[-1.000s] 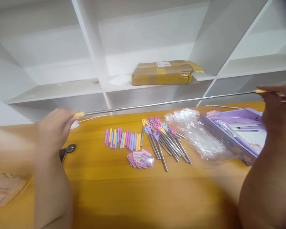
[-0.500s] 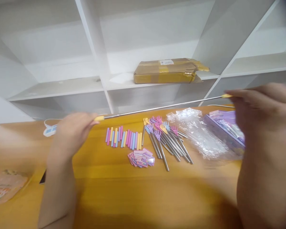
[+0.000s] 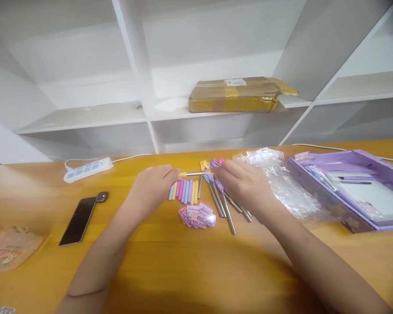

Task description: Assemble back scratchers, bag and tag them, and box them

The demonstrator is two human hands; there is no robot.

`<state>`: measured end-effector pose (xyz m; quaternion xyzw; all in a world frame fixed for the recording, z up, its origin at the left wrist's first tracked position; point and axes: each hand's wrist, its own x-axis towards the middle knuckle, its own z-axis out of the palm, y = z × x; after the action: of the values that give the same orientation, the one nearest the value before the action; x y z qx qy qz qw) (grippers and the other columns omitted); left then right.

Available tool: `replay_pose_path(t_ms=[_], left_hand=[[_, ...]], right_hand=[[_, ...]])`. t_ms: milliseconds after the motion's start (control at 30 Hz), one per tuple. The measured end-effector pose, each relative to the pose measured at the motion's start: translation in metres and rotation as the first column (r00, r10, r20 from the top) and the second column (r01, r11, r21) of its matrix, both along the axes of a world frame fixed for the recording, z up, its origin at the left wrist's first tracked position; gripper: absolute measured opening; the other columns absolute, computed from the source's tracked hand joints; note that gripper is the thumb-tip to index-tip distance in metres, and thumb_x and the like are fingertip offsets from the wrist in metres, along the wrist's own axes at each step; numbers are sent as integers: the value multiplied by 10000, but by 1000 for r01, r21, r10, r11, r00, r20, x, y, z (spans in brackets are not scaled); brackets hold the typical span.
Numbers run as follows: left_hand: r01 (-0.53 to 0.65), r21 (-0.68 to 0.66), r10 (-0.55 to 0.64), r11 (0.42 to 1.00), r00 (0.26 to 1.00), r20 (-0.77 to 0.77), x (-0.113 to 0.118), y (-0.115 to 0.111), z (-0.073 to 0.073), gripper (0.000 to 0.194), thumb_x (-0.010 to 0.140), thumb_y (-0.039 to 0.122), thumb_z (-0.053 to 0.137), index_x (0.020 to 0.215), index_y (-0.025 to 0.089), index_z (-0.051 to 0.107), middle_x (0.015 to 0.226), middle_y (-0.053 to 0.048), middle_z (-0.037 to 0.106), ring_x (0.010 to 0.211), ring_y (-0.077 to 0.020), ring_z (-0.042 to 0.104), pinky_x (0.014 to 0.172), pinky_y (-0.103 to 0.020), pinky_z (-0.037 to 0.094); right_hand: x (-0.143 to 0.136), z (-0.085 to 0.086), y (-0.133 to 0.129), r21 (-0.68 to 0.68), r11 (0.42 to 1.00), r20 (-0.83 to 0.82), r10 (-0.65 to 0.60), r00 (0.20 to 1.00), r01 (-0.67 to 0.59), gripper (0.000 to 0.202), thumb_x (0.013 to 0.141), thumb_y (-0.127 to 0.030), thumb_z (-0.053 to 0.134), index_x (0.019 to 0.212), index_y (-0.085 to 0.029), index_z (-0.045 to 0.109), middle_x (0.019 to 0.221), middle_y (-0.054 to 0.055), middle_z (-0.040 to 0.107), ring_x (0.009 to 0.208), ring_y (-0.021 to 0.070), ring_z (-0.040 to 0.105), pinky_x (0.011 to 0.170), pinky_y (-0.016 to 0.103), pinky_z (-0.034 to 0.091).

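Over the worktop (image 3: 170, 266), my left hand (image 3: 153, 188) and right hand (image 3: 244, 183) grip a yellow-ended metal rod (image 3: 195, 174). Back scratchers (image 3: 229, 214) lie near the right one.

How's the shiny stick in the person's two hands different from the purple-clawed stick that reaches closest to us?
The held stick is gripped by the left hand and right hand, while the purple-clawed stick lies on the table.
The held stick runs nearly level across the picture; the purple-clawed stick slants.
The held stick shows a yellow end; the purple-clawed stick has a purple claw.
Both have silvery shafts.
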<state>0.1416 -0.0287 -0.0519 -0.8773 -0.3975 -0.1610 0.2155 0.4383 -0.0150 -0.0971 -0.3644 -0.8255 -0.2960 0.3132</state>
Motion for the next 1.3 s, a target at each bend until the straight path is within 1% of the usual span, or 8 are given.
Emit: replay_pose_path(t_ms=[133,300,433,733,933,1100,1200,1300], left_hand=[[3,-42,-4,999,1000,-24,3,0,-6,203,1118,208,498,1014,188,670,783,-23,632,668,-177,518,589,-346,247],[19,-37,-19,999,1000,0,-2,2,-7,188,1117,201,499,1036,194,669,802,-26,649,680,-179,542,614,-343,305],[19,-11,-19,1000,1000,2,-7,5,-9,179,1107,168,495,1094,207,669,845,-27,684,704,-177,564,634,-337,326],[35,57,-36,998,999,28,2,6,-10,233,1132,245,504,949,208,643,719,2,601,628,-171,489,631,-340,281],[47,81,-49,996,998,29,-2,5,-10,202,1127,232,509,982,210,648,746,-7,613,658,-175,521,639,-335,310],[88,122,-94,989,995,44,0,5,-11,175,1123,217,519,1031,199,666,783,-18,663,675,-175,553,650,-342,336],[77,112,-84,991,995,58,3,8,-16,195,1133,249,511,1042,203,677,786,-18,673,685,-177,574,656,-340,349],[52,117,-59,992,997,56,0,16,-18,251,1149,291,485,1044,207,697,776,-19,690,682,-180,591,662,-344,357]], right_hand=[[-2,1,1,-2,1000,14,2,1000,-2,179,1052,-72,563,1002,-181,697,870,39,645,778,160,454,668,322,313],[0,2,2,-1,1000,23,15,1000,-15,135,1074,-137,590,1027,-185,707,920,44,673,807,167,479,695,324,331],[1,5,1,-83,996,-2,25,1000,-25,159,1073,-125,568,1052,-186,713,960,56,674,824,177,484,701,337,319],[6,9,3,-128,992,-22,-16,1000,13,153,1067,-152,578,993,-179,709,854,47,596,777,175,439,717,337,273],[10,11,4,-126,992,-64,0,998,-8,222,1124,-253,532,1002,-184,703,910,58,647,810,175,483,762,328,309],[10,14,1,-132,991,34,24,999,-20,175,1093,-148,535,1056,-177,703,952,54,668,816,175,477,779,322,314],[11,15,4,-116,993,23,28,999,-25,181,1058,-95,551,1051,-183,708,929,46,665,827,181,487,785,320,319],[27,20,14,-89,996,-1,21,1000,-21,227,1042,-69,539,1014,-192,728,873,43,661,833,184,509,774,323,311]])
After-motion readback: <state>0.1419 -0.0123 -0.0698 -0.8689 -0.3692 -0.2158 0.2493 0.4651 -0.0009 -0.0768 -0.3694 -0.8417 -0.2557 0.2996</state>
